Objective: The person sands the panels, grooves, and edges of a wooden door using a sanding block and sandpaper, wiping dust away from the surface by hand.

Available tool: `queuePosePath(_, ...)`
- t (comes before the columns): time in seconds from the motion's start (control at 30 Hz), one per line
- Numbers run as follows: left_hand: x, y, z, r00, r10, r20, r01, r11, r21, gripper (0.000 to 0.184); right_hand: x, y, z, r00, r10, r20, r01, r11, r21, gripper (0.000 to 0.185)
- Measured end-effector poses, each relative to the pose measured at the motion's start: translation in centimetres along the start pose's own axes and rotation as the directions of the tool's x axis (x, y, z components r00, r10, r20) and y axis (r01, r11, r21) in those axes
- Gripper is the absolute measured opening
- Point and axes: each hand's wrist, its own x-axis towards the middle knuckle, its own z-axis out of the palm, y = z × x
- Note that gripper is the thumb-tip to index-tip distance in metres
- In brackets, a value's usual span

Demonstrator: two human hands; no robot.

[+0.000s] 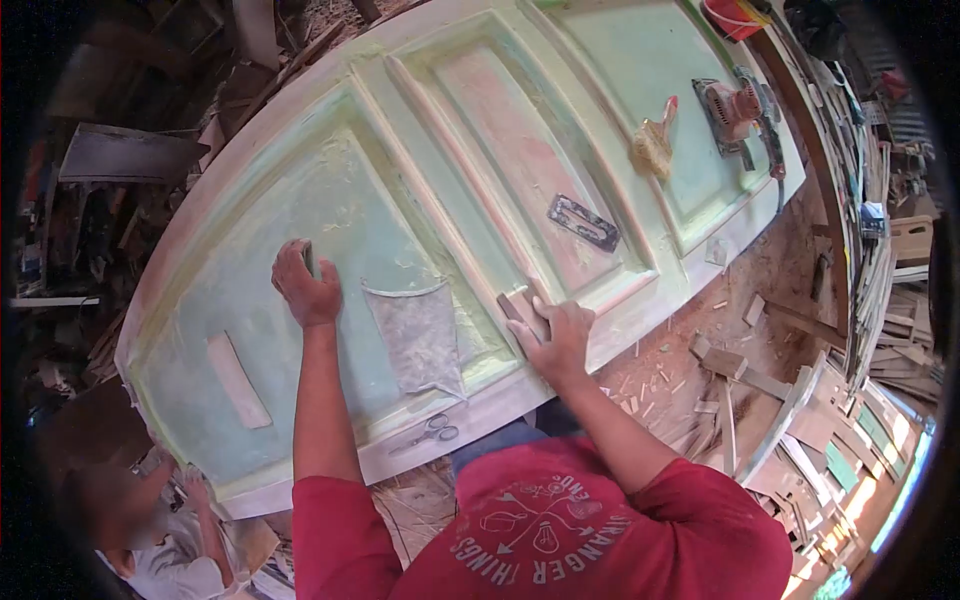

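A large pale green panel [260,300] with raised ribs lies before me. My right hand [558,338] grips a brown sanding block [525,312] against a rib near the panel's near edge. Further left, my left hand [307,283] is curled over the flat green area, holding a small dark piece whose edge shows between thumb and fingers. A grey cloth [415,335] lies between my hands. To the left of it is a pale strip [238,382], and scissors [436,431] rest on the near rim.
A black sanding pad [583,222], a brush [655,145] and a red power sander [733,108] lie on the panel's right part. A red container [735,17] is beyond. Another person [165,530] is at the lower left. Wood scraps [740,370] cover the floor at right.
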Motion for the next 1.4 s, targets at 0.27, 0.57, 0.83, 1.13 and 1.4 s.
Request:
queuePosePath(0.27,-6.2,15.7,-4.7,0.921,-0.111,0.373,0.277,0.861,-0.427,0.021,0.3,-0.6,-0.4,0.998,0.050,0.046,-0.051,0.998,0.020,0.054)
queuePosePath(0.57,-12.2,31.7,-6.1,0.877,-0.282,0.389,0.399,0.878,-0.264,0.040,2.5,3.5,-5.1,0.838,-0.267,0.477,0.190,0.960,0.205,0.080)
queuePosePath(0.83,-13.4,34.7,-5.9,0.790,-0.464,0.401,0.573,0.791,-0.213,0.050,5.5,8.0,-4.9,0.663,-0.563,0.493,0.403,0.824,0.398,0.078)
queuePosePath(1.13,-13.6,38.0,-4.0,0.842,-0.496,0.212,0.505,0.863,0.018,0.040,6.1,9.2,-4.1,0.623,-0.572,0.533,0.334,0.811,0.480,0.064)
queuePosePath(1.4,-15.8,41.0,-2.0,0.824,-0.566,0.041,0.567,0.823,-0.042,0.041,20.6,19.2,-8.6,0.746,-0.622,0.237,0.582,0.782,0.223,0.055)
